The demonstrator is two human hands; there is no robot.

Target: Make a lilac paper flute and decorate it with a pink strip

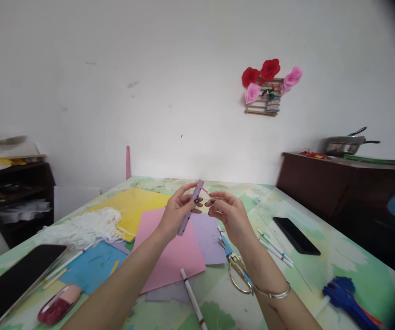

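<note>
Wrapped in the fingers of my left hand [175, 208] is a narrow purple paper tube [184, 225] with small dark spots, held tilted above the table. A thin pink strip [204, 190] runs from near the tube's upper end toward my right hand [230, 211]. The fingers of that hand are pinched together on the strip's end, partly hidden. Beneath my hands lie a pink paper sheet [169, 256] and a light purple sheet [211, 238]. Gold-handled scissors [239, 277] rest by my right forearm, and a white marker [193, 298] lies between my arms.
White yarn [87, 224], a yellow sheet [138, 206], blue paper [94, 268], a red-and-pink object [59, 303] and a phone [18, 284] lie leftward. Rightward are markers [276, 250], another black phone [296, 234] and a dark blue plastic tool [350, 298]. A wall [183, 91] stands behind.
</note>
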